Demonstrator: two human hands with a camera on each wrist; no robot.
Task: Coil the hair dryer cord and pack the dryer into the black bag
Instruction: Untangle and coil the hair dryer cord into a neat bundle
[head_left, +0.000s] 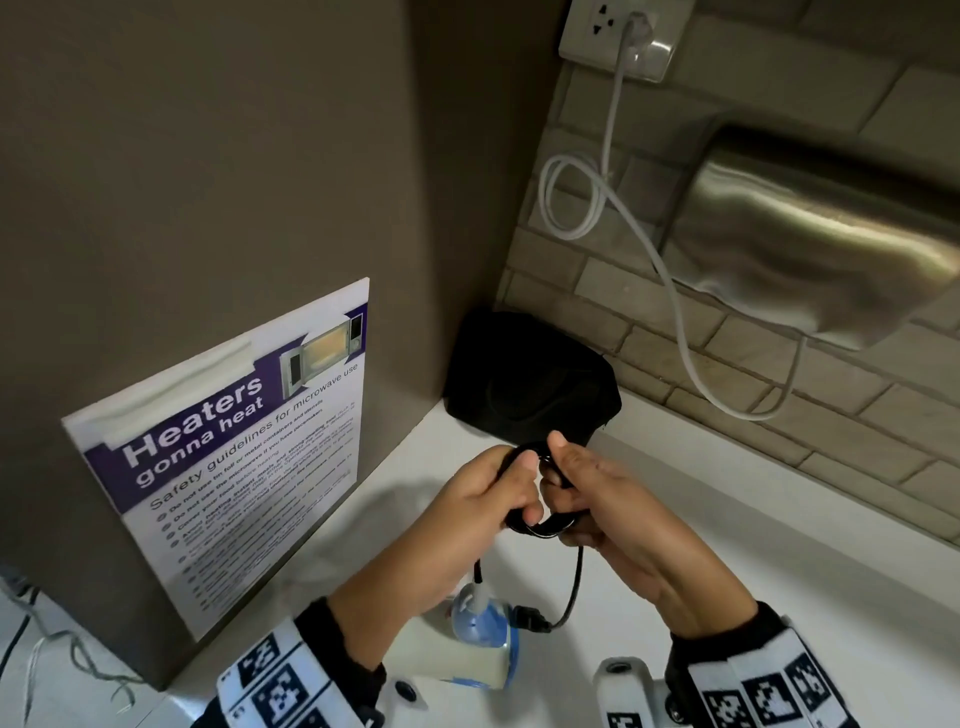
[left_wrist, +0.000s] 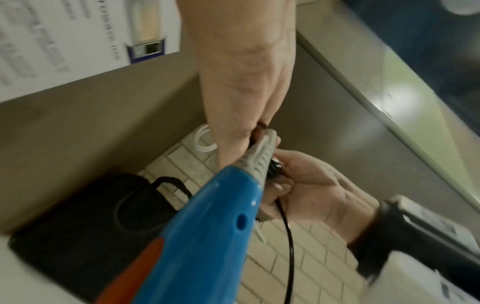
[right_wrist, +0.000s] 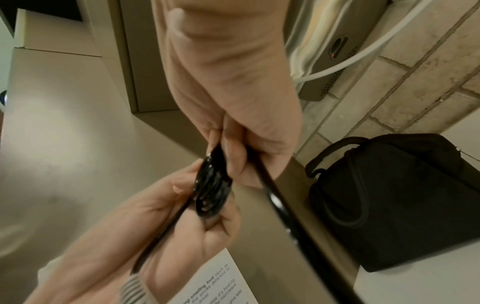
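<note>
— Over by the back left corner of the white worktop (head_left: 779, 597), how far along is this?

— Partway, I'd say. Most of the thin black cord (head_left: 540, 525) is already gathered into a small tight bundle of loops held up between the two hands. A short tail hangs down and curls to the black plug (head_left: 530, 618), which looks to lie near the front of the worktop.

— And the hands?

— The left hand (head_left: 488, 499) has its fingers curled round one side of the loops, thumb on top. The right hand (head_left: 592, 499) pinches the other side, fingers closed narrow on the cord.

— Where's the dryer itself?

— The blue plastic hair dryer with the grey cord sleeve (left_wrist: 207, 236) hangs below the left hand, over the front of the worktop. Its handle runs roughly up and down, sleeve end pointing up to the hand; I can't tell where the nozzle points.

— So what's left?

— Winding the tail in, then packing. The soft black fabric bag (head_left: 530, 379) sits in the back corner against the tiled wall, nothing in it that I can see.
</note>
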